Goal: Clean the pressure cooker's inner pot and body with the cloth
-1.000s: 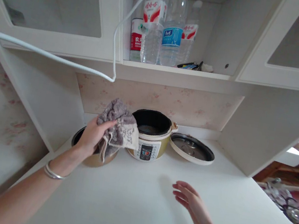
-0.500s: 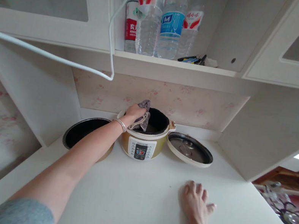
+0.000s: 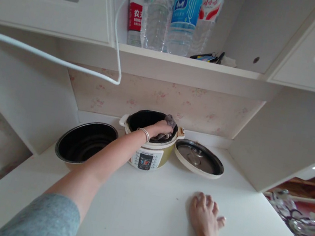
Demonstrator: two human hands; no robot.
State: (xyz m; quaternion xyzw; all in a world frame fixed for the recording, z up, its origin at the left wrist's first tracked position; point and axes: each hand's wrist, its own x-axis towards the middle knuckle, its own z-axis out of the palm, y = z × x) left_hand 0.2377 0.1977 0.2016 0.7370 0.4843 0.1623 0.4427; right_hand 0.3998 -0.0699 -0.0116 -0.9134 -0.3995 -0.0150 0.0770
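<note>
My left hand (image 3: 162, 128) is closed on a greyish-purple cloth (image 3: 170, 120) at the right part of the electric pressure cooker's dark open cavity. The cooker (image 3: 165, 158) has a white rim, a gold body and a control panel in front; my forearm crosses its front left. To its right lies the detached round lid (image 3: 196, 157), dark inner side up, its edge by the cooker. A black inner pot (image 3: 80, 141) stands at the left, partly behind my arm. My right hand (image 3: 205, 216) rests palm down on the white tabletop (image 3: 140, 216), fingers apart, holding nothing.
A shelf (image 3: 186, 60) above the cooker holds several plastic bottles (image 3: 184, 21) and small items. A white cable (image 3: 63, 63) hangs across the upper left. Side panels (image 3: 283, 132) flank the table; clear, shiny clutter (image 3: 298, 220) lies beyond its right edge.
My left hand and the cloth have moved right, from the cavity's left part to its right side. The view has shifted slightly, uncovering more of the inner pot. My right hand stays in place.
</note>
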